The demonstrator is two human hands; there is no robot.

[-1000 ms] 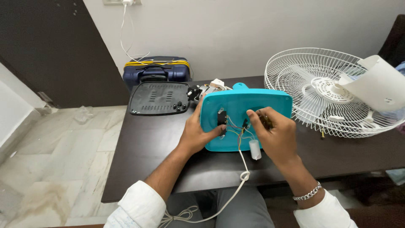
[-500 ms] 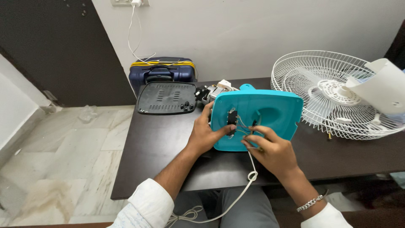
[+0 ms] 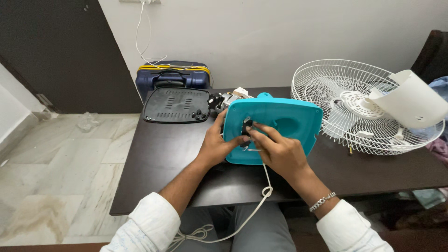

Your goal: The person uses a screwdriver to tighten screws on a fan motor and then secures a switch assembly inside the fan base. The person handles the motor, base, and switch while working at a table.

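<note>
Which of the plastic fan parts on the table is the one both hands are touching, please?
The turquoise base housing, standing tilted at the table's middle, with the left hand and right hand on it. The black vented cover and white shroud lie untouched.

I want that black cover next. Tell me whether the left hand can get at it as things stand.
Probably yes. The black cover lies flat on the table just beyond the left hand, with bare tabletop between them. But that hand is steadying the teal base, so it would have to let go first.
</note>
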